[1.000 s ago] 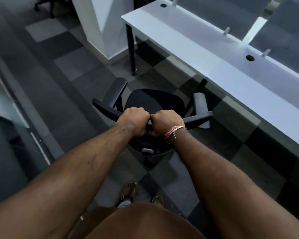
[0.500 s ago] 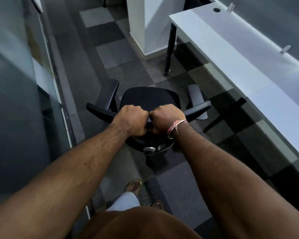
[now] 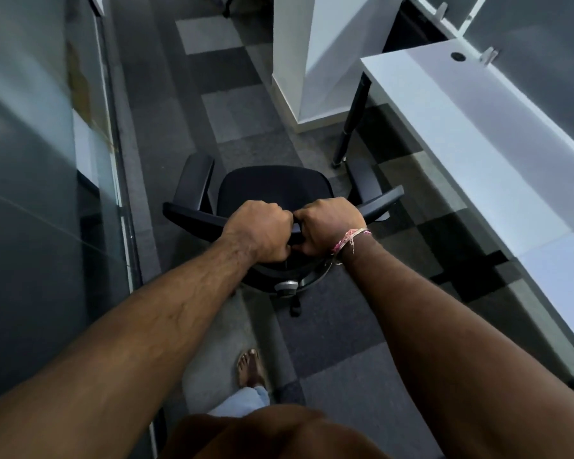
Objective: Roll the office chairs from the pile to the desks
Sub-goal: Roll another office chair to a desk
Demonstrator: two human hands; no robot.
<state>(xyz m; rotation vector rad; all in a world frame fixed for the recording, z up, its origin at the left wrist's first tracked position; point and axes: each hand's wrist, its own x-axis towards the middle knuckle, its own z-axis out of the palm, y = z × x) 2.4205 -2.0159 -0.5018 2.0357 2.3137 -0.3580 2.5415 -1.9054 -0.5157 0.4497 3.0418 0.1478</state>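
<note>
Hands: left hand (image 3: 260, 231) and right hand (image 3: 328, 226), fists side by side, knuckles almost touching, both wrapped over the top edge of the backrest. Item: office chair (image 3: 272, 193), black, directly ahead of the hands, seat facing away, armrests spread left and right; both hands equally near. Left: glass partition (image 3: 30, 193). Centre: checked carpet (image 3: 232, 111), white pillar (image 3: 322, 54). Right: white desk (image 3: 461, 120), just beside the chair's right armrest, its long edge running along the aisle. Containers: none visible.
</note>
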